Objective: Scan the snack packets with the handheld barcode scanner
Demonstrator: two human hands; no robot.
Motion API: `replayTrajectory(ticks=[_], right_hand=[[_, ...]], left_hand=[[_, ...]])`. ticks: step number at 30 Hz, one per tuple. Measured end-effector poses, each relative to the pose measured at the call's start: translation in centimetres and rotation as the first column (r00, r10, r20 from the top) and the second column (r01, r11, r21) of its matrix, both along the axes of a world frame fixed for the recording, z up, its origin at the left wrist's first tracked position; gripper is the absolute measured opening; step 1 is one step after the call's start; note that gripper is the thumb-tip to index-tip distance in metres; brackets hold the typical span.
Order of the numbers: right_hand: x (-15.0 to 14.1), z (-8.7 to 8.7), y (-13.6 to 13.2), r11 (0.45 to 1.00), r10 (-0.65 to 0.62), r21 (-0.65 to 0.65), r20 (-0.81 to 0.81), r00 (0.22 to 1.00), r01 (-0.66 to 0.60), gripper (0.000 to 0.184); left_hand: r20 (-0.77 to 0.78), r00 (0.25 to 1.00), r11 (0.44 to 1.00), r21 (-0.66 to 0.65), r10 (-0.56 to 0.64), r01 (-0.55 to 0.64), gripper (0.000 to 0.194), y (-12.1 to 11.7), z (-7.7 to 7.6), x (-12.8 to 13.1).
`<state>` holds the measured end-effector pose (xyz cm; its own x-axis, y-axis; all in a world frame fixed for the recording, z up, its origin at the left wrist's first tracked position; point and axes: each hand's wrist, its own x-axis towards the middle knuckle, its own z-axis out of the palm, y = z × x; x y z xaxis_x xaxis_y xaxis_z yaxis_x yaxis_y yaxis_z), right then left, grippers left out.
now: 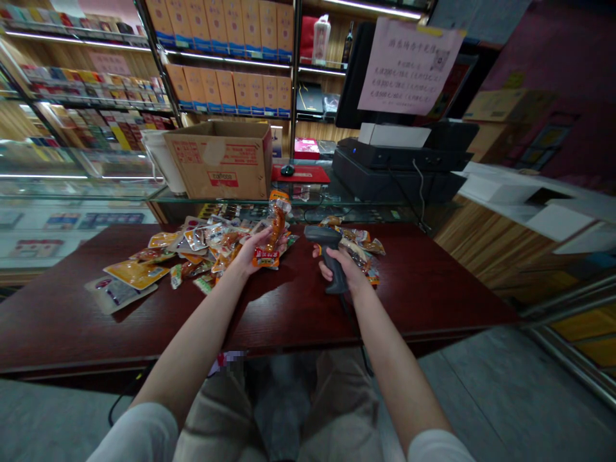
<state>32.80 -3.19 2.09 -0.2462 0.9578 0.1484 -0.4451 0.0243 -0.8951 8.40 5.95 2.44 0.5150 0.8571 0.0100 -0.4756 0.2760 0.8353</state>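
My left hand is closed around a clear and orange snack packet with brown food inside, held upright above the desk. In my right hand is a dark grey barcode scanner, gripped by its handle with its head pointing left toward the packet. A cable runs from the handle down over the desk's front edge. A heap of snack packets spreads to the left of my left hand. Behind and right of the scanner lies a smaller pile of packets, partly hidden by my right hand.
A dark red wooden desk lies before me. Behind it, a glass counter carries an open cardboard box, a computer mouse on a red mat, and a monitor with a paper notice. Stocked shelves stand at the back.
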Motion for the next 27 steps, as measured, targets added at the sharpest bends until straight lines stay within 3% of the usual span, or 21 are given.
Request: replayTrajectory(ticks=[11, 27], right_hand=[[0.08, 0.48, 0.01, 0.994, -0.101, 0.03, -0.067, 0.993, 0.103, 0.03], [-0.11, 0.74, -0.2, 0.996, -0.089, 0.014, -0.052, 0.995, 0.09, 0.028]], left_hand=[[-0.007, 0.996, 0.988, -0.128, -0.087, 0.086, 0.028, -0.26, -0.44, 0.14], [-0.144, 0.986, 0.996, -0.043, -0.084, 0.079, 0.035, -0.71, -0.41, 0.62]])
